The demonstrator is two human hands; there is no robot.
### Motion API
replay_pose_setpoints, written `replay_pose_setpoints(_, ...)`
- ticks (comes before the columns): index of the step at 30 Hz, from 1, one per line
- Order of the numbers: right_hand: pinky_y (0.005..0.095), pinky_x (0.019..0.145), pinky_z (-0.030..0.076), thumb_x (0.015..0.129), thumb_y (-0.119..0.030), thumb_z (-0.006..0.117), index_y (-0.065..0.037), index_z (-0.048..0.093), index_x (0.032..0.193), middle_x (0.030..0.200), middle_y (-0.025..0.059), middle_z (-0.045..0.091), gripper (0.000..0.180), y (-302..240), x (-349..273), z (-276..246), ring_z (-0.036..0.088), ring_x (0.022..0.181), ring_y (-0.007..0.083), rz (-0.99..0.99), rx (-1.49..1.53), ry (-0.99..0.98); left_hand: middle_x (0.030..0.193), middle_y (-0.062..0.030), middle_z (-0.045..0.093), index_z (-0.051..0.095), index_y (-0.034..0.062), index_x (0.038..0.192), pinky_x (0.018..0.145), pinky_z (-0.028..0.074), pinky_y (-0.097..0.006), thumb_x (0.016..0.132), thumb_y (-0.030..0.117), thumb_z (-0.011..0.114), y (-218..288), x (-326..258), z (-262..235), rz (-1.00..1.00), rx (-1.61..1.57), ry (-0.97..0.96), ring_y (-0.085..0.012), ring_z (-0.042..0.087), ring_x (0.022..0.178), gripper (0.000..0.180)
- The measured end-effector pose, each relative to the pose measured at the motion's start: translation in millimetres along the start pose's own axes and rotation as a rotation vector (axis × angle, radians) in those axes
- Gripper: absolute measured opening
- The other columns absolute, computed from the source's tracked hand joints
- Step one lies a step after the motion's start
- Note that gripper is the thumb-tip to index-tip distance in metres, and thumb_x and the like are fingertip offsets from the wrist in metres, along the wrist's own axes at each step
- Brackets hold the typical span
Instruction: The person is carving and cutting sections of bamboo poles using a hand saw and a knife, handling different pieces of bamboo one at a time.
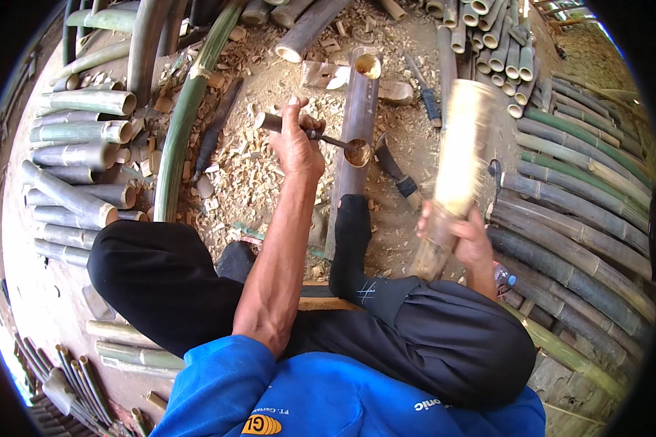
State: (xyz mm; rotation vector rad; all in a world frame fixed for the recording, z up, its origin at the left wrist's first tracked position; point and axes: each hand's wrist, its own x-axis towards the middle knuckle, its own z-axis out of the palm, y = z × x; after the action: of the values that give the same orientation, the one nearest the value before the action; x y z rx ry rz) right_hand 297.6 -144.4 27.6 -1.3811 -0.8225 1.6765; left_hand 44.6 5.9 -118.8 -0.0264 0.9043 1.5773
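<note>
Misaimed, the pale cylindrical wooden club (461,149) the right hand (474,234) grips could strike the left hand (299,142) clasping a slim dark metal gouge (333,140).

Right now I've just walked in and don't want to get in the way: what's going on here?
A seated person is working on a bamboo pole. The left hand holds a chisel, its tip at a hole in the pole. The right hand grips a pale club, blurred. A foot rests at the pole; chips lie around.

One grey bamboo tube (358,115) is showing two round holes (358,153); two dark-handled metal knives (429,104) are lying to its right.
</note>
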Motion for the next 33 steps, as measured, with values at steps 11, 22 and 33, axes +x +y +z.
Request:
replay_pose_setpoints(11,0.0388,0.102,0.045,0.078,-0.011,0.079,-0.002,0.018,0.163,0.151,0.0226,0.047,0.105,-140,95,54,0.052,0.121,0.0271,-0.406,-0.815,-0.431,0.065,0.0009,0.051,0.066,0.0011,0.091,0.062,0.05,-0.034,0.097,0.029,0.075,-27,11,8,-0.049,-0.077,-0.062,-0.0122,0.051,0.06,0.03)
replay_pose_setpoints(22,0.0459,0.081,0.058,0.072,0.002,0.075,-0.034,0.045,0.156,0.1,0.0135,0.062,0.097,-148,123,151,0.067,0.086,0.0328,-0.789,-1.817,-0.594,0.1,-0.0049,0.068,0.059,0.0048,0.126,0.081,0.052,-0.03,0.102,0.029,0.071,-44,-21,20,0.073,-0.007,-0.222,-0.0139,0.062,0.092,0.036)
replay_pose_setpoints(33,0.0471,0.09,0.056,0.077,-0.01,0.077,-0.031,0.037,0.161,0.113,0.0197,0.065,0.096,-142,113,128,0.067,0.103,0.0375,-0.609,-1.79,-0.548,0.11,-0.0051,0.064,0.06,0.0017,0.123,0.084,0.053,-0.034,0.1,0.02,0.07,-43,-30,23,0.13,0.136,-0.162,-0.0149,0.06,0.098,0.031)
